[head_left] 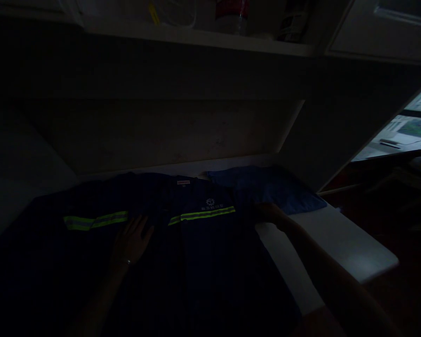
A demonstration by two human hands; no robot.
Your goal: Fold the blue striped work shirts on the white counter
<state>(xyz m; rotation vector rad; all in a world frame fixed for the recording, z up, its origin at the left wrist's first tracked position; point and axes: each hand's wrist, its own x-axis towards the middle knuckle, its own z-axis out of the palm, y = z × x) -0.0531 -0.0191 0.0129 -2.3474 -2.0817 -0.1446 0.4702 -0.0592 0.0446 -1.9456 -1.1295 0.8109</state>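
A dark navy work shirt with neon yellow reflective stripes across the chest lies spread face up on a white table. My left hand rests flat on the shirt just below the left stripe, fingers stretched out. My right hand reaches to the shirt's right edge near the sleeve; its fingers are lost in the dark. A folded blue garment lies just beyond my right hand.
The scene is very dim. A wooden back panel rises behind the table, under a shelf carrying jars and bottles. The table's right corner ends near a bright window area.
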